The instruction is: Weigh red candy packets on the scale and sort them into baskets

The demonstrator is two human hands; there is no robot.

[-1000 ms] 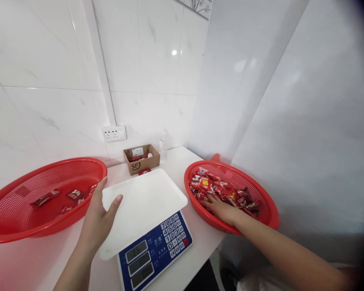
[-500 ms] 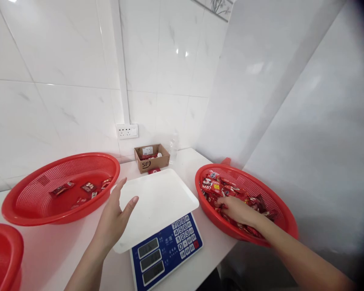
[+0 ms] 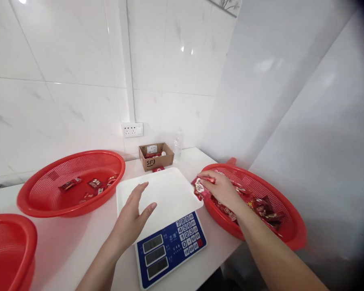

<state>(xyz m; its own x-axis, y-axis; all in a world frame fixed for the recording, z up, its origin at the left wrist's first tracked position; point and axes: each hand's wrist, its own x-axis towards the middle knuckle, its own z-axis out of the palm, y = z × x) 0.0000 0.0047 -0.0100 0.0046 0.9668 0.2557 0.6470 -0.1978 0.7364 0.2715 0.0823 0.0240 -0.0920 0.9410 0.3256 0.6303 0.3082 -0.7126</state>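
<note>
Several red snack packets [image 3: 199,186] are gripped in my right hand [image 3: 221,190], over the near left rim of the right red basket [image 3: 286,206] and close to the scale's edge. More red packets [image 3: 263,208] lie heaped inside that basket. Fingers apart and holding nothing, my left hand [image 3: 132,220] hovers over the left part of the white weighing pan [image 3: 166,194]. Below the pan is the scale's blue panel [image 3: 174,246], with number keys and three display windows.
At the left stands another red basket [image 3: 33,202] with a few packets on its bottom. Part of a third red basket [image 3: 27,246] shows at the lower left. Behind the scale are a small cardboard box [image 3: 157,161] and a clear plastic bottle [image 3: 178,147], near the tiled wall.
My right hand has come up out of the right basket and moved left toward the pan with packets in it. The left hand has shifted slightly right and stays open.
</note>
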